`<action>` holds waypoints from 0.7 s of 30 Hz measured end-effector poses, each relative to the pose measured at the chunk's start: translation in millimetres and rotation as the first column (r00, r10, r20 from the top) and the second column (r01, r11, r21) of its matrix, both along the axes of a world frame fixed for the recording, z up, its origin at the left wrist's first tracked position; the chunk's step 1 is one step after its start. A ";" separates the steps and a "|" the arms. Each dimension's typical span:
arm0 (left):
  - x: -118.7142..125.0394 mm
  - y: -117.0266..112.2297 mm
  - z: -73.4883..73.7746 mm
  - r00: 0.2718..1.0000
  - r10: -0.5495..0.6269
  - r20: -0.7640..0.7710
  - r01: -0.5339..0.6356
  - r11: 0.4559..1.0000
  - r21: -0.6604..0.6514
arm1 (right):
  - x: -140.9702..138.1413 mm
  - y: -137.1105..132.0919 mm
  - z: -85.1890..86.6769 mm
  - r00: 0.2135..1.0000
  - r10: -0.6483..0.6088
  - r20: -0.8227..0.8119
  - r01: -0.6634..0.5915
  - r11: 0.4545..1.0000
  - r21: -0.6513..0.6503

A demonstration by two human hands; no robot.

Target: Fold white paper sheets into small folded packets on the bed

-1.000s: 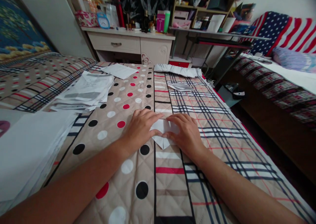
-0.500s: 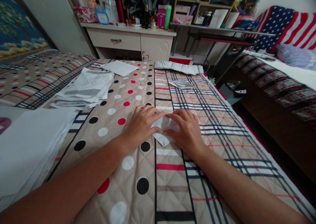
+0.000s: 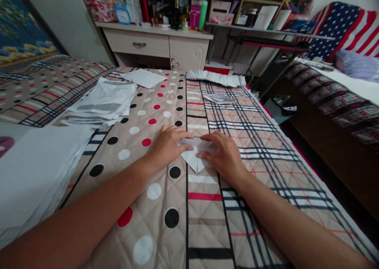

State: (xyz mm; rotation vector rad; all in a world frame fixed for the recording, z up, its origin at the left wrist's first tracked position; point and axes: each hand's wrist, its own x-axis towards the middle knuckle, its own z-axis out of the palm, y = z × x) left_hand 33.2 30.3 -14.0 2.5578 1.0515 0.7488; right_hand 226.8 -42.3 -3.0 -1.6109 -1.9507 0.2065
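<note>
A small folded sheet of white paper (image 3: 196, 162) lies on the patterned bedspread, its pointed end toward me and a crease running down to the tip. My left hand (image 3: 169, 143) grips its left side between thumb and fingers. On the other side, my right hand (image 3: 227, 154) pinches the right part the same way. Both hands rest low against the bedspread, and the paper's outer edges are partly hidden beneath the fingers.
To the left lie a stack of printed papers (image 3: 100, 103) and a larger stack of white sheets (image 3: 38, 174). A loose sheet (image 3: 144, 78) is behind them. Farther back sit a row of folded paper pieces (image 3: 216, 78) and one folded piece (image 3: 219, 98). A dresser (image 3: 151, 44) stands beyond the bed.
My fingertips have moved apart along the paper, baring more of its middle and top edge. The view has shifted slightly.
</note>
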 end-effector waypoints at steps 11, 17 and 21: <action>-11.6 -0.3 5.1 0.990 -0.138 0.005 0.137 0.987 0.088 | 8.2 -1.7 -3.1 0.985 0.128 -0.117 -0.129 0.992 -0.004; -22.3 -1.7 14.9 0.954 -0.253 -0.162 0.278 0.947 0.161 | 8.2 -8.1 2.3 0.963 0.168 0.211 -0.187 0.980 0.071; -24.8 -5.1 23.9 0.908 -0.277 -0.314 0.332 0.933 0.140 | 5.8 -16.6 6.9 0.896 0.205 0.394 -0.245 0.968 0.053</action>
